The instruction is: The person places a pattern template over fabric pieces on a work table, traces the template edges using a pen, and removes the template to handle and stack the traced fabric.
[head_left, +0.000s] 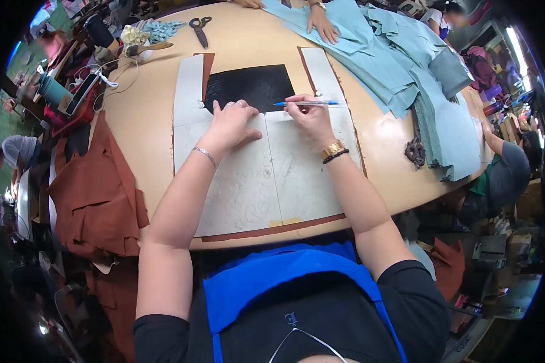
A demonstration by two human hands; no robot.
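Note:
A large white pattern board [239,181] with two upright arms lies on the table in front of me. Brown leather [303,226] shows along its edges from underneath. In the gap between the arms sits a black sheet [251,85]. My left hand [233,124] rests flat with its fingers apart, on the board at the lower edge of the black sheet. A blue pen [329,103] is held in my right hand [312,121], lying almost level, over the board near the sheet's lower right corner.
Scissors [201,31] and a brush [148,48] lie at the far left. Brown leather pieces [97,193] hang over the left edge. Stacked light-blue leather [369,66] covers the right side, where another person's hand [322,25] presses on it. A dark metal object [415,151] lies nearby.

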